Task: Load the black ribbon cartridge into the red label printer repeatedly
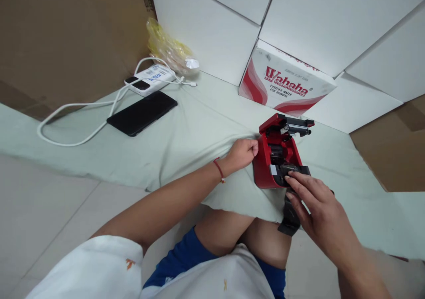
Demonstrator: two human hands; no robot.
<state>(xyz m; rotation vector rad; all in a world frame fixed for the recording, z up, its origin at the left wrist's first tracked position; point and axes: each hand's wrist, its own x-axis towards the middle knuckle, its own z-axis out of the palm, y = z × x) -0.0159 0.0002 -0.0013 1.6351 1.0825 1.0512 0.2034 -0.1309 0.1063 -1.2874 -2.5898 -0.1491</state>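
"Well, what are we working at right now?"

"We're at an open red machine [277, 157] of glossy plastic, sitting on a creased pale green sheet [199, 130], just below a white Wahaha carton [285, 82]. Its hinged lid [295, 125] stands open, carrying a metal bar, and dark rollers show inside."

"And our grip?"

"Our right hand [318, 206] is half open, with its fingertips [292, 180] on a black piece at the machine's front edge. A dull black strip [289, 217] hangs down there, over the sheet's edge. We can't tell whether those fingers are pinching it or only touching it."

"The left?"

"Our left hand [241, 155] is curled closed on the sheet, right against the red side, with no object showing in it."

"What lies farther off?"

"A black phone [142, 113], a white power bank [149, 79] with its looped cable [79, 126], and a crinkled yellow plastic bag [169, 46]."
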